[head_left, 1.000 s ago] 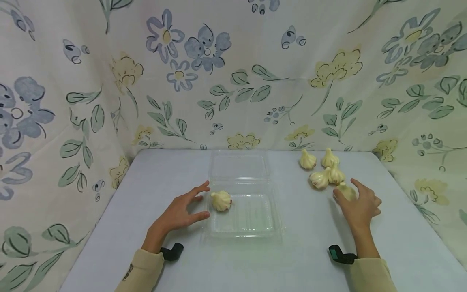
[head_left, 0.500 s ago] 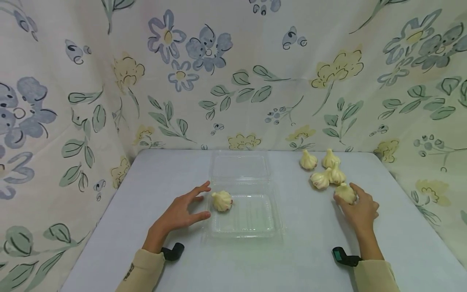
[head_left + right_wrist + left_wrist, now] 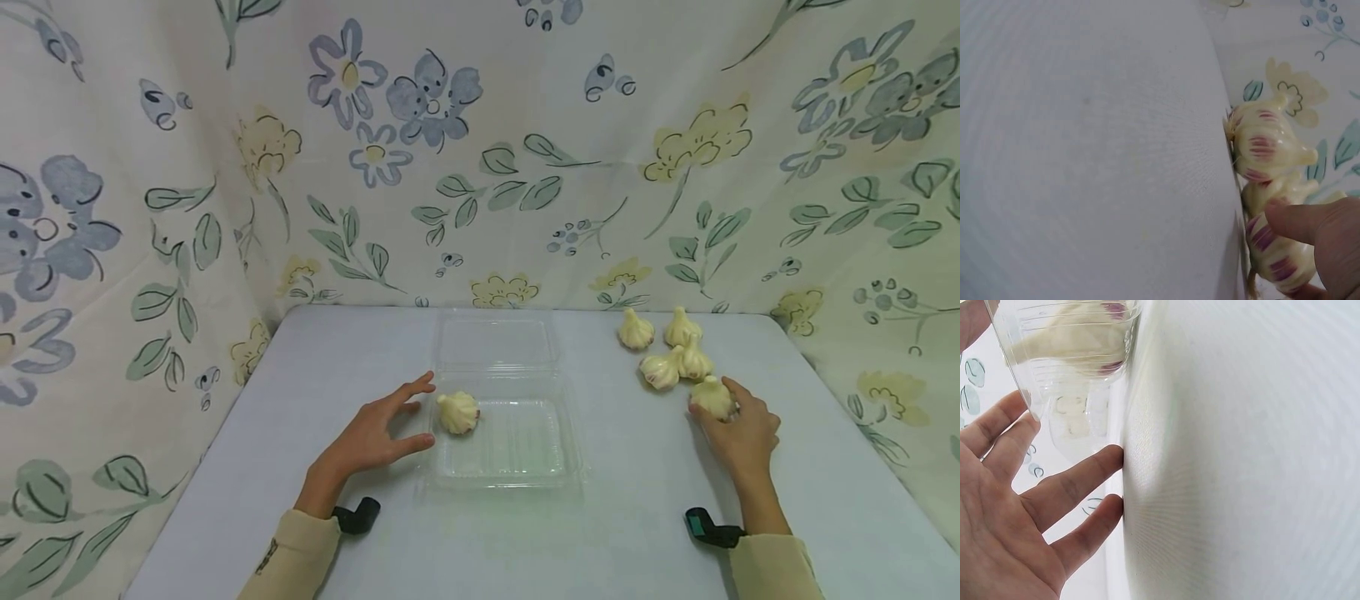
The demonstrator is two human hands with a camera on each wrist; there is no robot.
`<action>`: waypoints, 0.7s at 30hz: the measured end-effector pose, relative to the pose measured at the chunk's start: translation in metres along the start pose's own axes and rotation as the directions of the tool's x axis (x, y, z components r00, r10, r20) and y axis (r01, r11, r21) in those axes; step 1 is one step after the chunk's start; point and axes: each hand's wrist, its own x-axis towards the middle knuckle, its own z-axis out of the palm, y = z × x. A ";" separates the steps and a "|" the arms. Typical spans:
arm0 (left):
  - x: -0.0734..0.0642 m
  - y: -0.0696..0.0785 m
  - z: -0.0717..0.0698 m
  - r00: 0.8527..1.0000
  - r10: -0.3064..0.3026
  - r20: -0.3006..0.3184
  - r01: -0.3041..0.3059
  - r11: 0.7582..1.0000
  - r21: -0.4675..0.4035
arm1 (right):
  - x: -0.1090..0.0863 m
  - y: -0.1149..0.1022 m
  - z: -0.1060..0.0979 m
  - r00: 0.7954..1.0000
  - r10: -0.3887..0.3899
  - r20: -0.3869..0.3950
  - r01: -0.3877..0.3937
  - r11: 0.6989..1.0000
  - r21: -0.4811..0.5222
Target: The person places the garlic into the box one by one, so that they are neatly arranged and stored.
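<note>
In the head view my left hand (image 3: 367, 433) lies at the left side of a clear plastic clamshell box (image 3: 517, 458), its thumb and fingers spread. The left wrist view shows two fingertips touching the box rim (image 3: 1019, 387) and two resting on the table. One garlic bulb (image 3: 458, 412) sits inside the box at the left. At the right, my right hand (image 3: 744, 433) holds another garlic bulb (image 3: 711, 398) between thumb and fingers. Seen from the right wrist, the thumb (image 3: 1300, 222) presses on this purple-streaked bulb (image 3: 1279, 259), which appears to be at the table surface.
Several more garlic bulbs (image 3: 662, 371) stand grouped just beyond my right hand at the back right. The box's lid (image 3: 495, 343) lies folded back towards the far edge. A floral curtain (image 3: 480, 233) rises behind the white table (image 3: 622, 500).
My right thumb and fingers have drawn in around the nearest garlic bulb, the hand lowering slightly. My left hand and the box stay where they were.
</note>
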 end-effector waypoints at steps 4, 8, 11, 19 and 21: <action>0.000 0.000 0.000 1.000 -0.004 -0.001 0.004 1.000 0.004 | 0.000 0.002 0.000 1.000 0.006 -0.016 -0.005 1.000 0.013; 0.000 0.000 0.000 1.000 -0.011 -0.001 0.011 1.000 0.005 | -0.002 0.000 -0.002 1.000 0.026 -0.007 -0.026 0.998 0.052; 0.001 -0.001 0.000 1.000 -0.013 -0.002 0.013 1.000 0.006 | -0.004 -0.002 -0.005 0.999 0.037 0.001 -0.037 0.996 0.086; 0.001 -0.001 0.000 1.000 -0.012 -0.004 0.012 1.000 0.003 | -0.007 -0.013 -0.009 1.000 0.019 0.004 -0.020 0.990 0.137; 0.001 -0.001 0.001 1.000 -0.010 -0.003 0.010 1.000 0.002 | -0.008 -0.017 -0.009 1.000 0.009 0.001 -0.009 0.989 0.150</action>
